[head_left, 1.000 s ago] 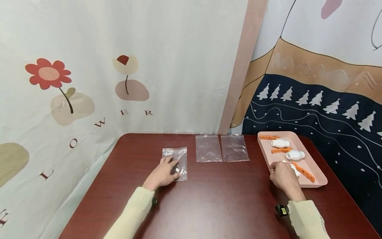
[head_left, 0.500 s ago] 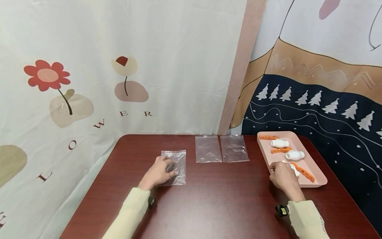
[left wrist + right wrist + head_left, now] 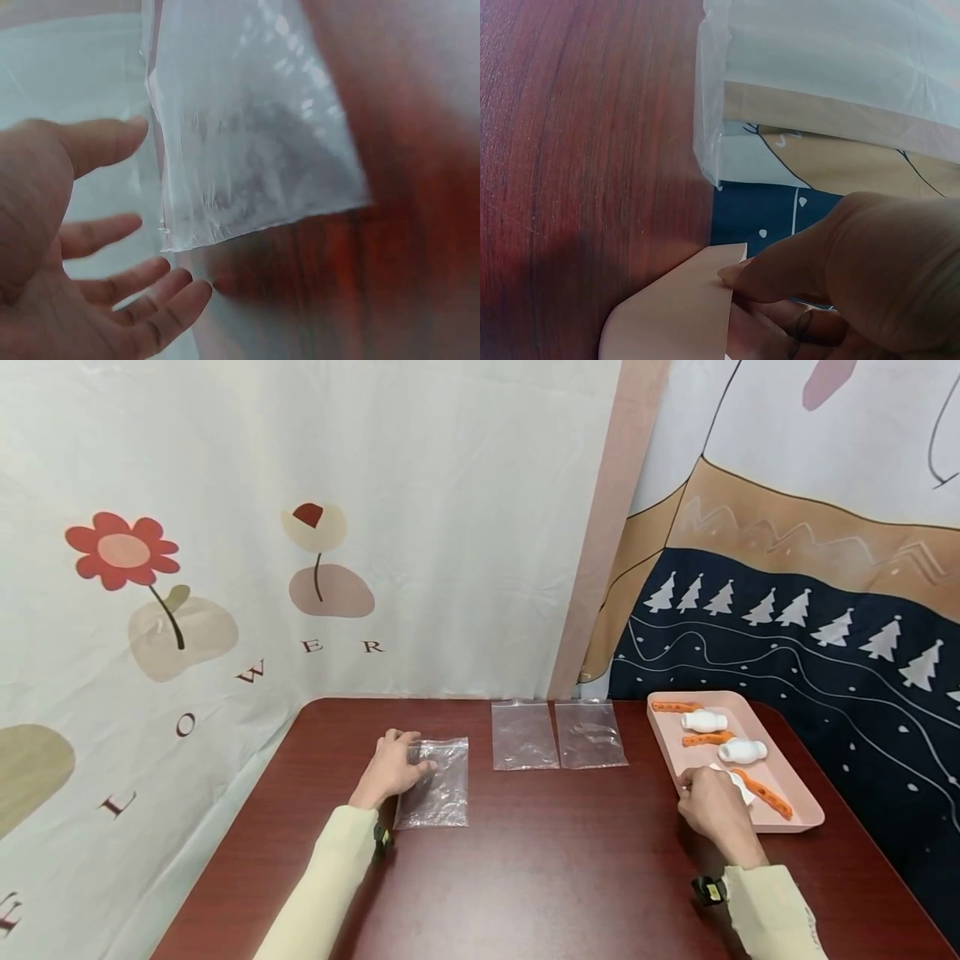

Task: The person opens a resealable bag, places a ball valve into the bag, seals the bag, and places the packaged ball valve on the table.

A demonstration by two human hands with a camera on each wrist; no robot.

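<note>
A clear zip bag [image 3: 442,785] lies flat on the table, and my left hand [image 3: 390,768] hovers at its left side. In the left wrist view the fingers [image 3: 112,289] are spread and relaxed beside the bag's edge, holding nothing. My right hand [image 3: 712,802] grips the near left rim of a pink tray [image 3: 802,814]; the right wrist view has the thumb [image 3: 780,270] on the outer wall and fingers inside. White bottle-shaped pieces [image 3: 742,751] and orange strips with holes [image 3: 765,793] lie in the tray. A white piece beside the right hand is partly hidden.
Two more clear bags, one left [image 3: 523,735] and one right [image 3: 590,735], lie side by side at the table's back edge. A printed curtain [image 3: 450,527] hangs behind the dark red table [image 3: 525,877], with a navy tree-patterned cloth [image 3: 750,652] at right.
My left hand has drawn back left off the bag, which has shifted slightly toward me and now lies more exposed. The right hand keeps its hold on the tray.
</note>
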